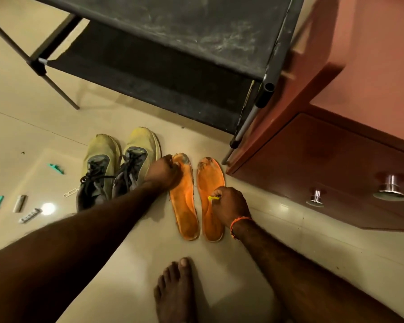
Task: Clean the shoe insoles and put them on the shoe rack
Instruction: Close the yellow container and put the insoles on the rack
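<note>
Beige floor tiles [126, 127] were the backdrop, kinda glossy. Right hand [229, 203] was clenched around a small yellow brush [214, 198], sitting over the right insole [210, 183]. Left hand [163, 172] had its fingers curled down on the toe end of the left insole [184, 206]; couldn't tell if it was pinching or just pressing. Both orange insoles lay side by side on the tiles, just beside the yellowish sneakers [117, 166], in front of the dusty black shoe rack [173, 43]. Bare foot [175, 290] was nearer the camera.

head view: worn on person's head | faces forward and steeply down at tiled floor [254, 271] | close range | single view, no overlap
</note>
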